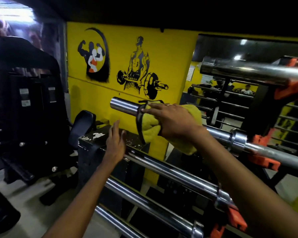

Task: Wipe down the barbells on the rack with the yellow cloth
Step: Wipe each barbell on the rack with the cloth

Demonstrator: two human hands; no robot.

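Where yellow cloth drapes barbell, right hand presses.

No writing can be read anywhere. Pale stickers on the black weight machine are too blurred to make out. The yellow wall carries wordless painted figures: a flexing pair and a seated lifter. A mirrored notice is illegible.

Head-worn wide-angle view, facing forward and down, close to rack
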